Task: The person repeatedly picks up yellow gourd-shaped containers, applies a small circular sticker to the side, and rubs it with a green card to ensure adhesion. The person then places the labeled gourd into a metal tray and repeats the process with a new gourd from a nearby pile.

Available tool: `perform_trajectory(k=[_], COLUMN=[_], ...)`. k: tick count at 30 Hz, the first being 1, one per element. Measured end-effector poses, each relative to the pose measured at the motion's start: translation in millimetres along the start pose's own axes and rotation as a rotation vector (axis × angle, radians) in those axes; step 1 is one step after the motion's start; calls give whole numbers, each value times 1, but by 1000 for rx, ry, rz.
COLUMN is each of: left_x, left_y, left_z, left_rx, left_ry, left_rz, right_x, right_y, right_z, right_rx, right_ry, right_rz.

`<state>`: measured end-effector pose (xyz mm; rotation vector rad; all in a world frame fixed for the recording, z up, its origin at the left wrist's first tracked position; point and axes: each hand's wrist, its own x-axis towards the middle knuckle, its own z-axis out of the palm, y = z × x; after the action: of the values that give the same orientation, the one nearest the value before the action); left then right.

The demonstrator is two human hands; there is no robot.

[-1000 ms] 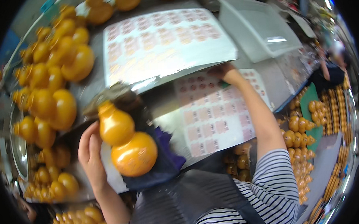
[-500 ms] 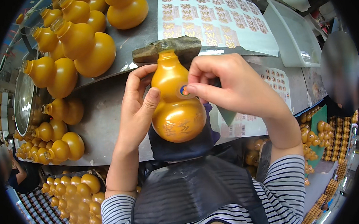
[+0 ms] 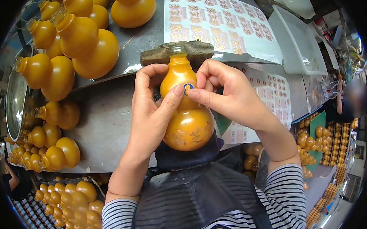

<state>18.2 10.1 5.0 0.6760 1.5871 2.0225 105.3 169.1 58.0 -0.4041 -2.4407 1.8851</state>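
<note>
A golden gourd-shaped bottle [image 3: 188,131] lies tilted in front of me, its clear glass neck on a dark curved rest [image 3: 157,55] and its lower bulb on a dark cloth [image 3: 185,158]. Faint lettering marks that bulb. My left hand [image 3: 154,103] is wrapped along the bottle's left side, thumb beside a small round blue-and-orange sticker [image 3: 188,89] at the waist. From the right, my right hand [image 3: 228,93] pinches at the sticker, its thumb tip on the sticker's edge and the other fingers curled. Below that hand shows a dark green flat piece [image 3: 222,123]; whether it is held is hidden.
Several golden gourd bottles [image 3: 95,52] crowd the bench at left. A sheet of gold-lettered labels [image 3: 267,48] lies at the back, with a sheet of round stickers [image 3: 277,84] nearer. A clear plastic bin [image 3: 309,62] stands at right. Another person [image 3: 343,106] is at far right.
My left thumb has come in against the bottle beside the sticker. The sticker now sits flatter on the waist, and my right thumb has shifted to its lower right edge. The view has shifted slightly.
</note>
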Motion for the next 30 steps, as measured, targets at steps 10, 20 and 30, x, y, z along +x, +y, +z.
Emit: perform_trajectory(k=[10,20,30], left_x=[-1,3,5], left_y=[10,5,8], left_z=[6,4,3], left_rx=[-59,-8,78], left_ry=[30,20,4], left_rz=[-61,-31,-55], right_x=[8,12,11], right_y=[2,3,4], right_z=[-1,-5,-5], right_rx=[181,212,230], right_ry=[-16,-67,-95], right_rz=[90,100,88])
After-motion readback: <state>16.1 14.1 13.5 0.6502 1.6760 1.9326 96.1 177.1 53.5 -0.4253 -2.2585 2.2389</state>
